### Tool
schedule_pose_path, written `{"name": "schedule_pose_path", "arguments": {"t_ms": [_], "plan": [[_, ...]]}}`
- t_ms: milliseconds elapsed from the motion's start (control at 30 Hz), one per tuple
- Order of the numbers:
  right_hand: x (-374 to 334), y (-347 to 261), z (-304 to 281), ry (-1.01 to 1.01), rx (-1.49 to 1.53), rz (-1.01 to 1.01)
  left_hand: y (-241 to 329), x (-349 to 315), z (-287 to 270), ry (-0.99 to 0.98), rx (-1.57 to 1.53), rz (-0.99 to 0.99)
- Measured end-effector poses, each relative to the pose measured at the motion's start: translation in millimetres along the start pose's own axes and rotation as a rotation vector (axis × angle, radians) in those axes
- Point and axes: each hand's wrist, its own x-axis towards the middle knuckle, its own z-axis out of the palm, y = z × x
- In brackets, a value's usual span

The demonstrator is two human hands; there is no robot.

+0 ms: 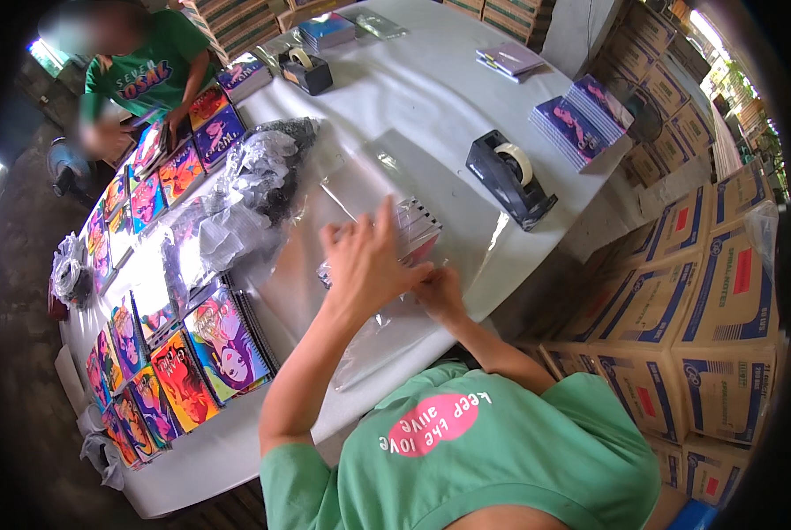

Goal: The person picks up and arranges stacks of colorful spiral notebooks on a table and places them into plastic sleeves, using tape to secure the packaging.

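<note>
In front of me lies a small bundle of spiral notebooks with a pinkish cover edge, inside or under a clear plastic sleeve. My left hand is spread over the bundle, fingers stretched and apart, thumb reaching toward my right hand. My left palm hides much of the notebooks. At the bundle's near right corner my right hand has its fingers bent together on the edge of the clear plastic. Loose clear film sticks out below both hands.
A black tape dispenser stands to the right, another tape dispenser farther back. Notebook stacks sit at the far right. Crumpled plastic and colourful notebooks cover the left. A co-worker handles notebooks across the table. Cartons rise at right.
</note>
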Motion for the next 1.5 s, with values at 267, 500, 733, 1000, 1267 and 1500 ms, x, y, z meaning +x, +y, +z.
{"name": "schedule_pose_path", "arguments": {"t_ms": [267, 500, 733, 1000, 1267, 1500], "plan": [[-19.2, 62.5, 30.5, -0.881, 0.907, 0.283, 22.8, 8.3, -52.2, 0.040, -0.390, -0.097], [28.0, 3.3, -73.0, -0.504, 0.428, -0.273, -34.0, -105.8, 14.6, 0.206, -0.477, -0.248], [27.8, -44.2, -82.9, -0.498, 0.407, -0.585, -50.2, -114.7, 106.3, 0.394, -0.862, -0.273], [19.1, -151.5, -93.6, -0.457, -0.101, -1.190, 11.0, -23.7, -7.1, 0.575, -0.012, 0.292], [24.5, -56.6, -120.6, -0.156, -0.045, -0.948, 14.4, -27.6, -23.7, 0.758, -0.050, 0.234], [13.2, -39.5, -98.0, -0.128, -0.379, -0.917, -17.0, -55.5, -28.6, 1.411, -0.509, 0.309]]}}
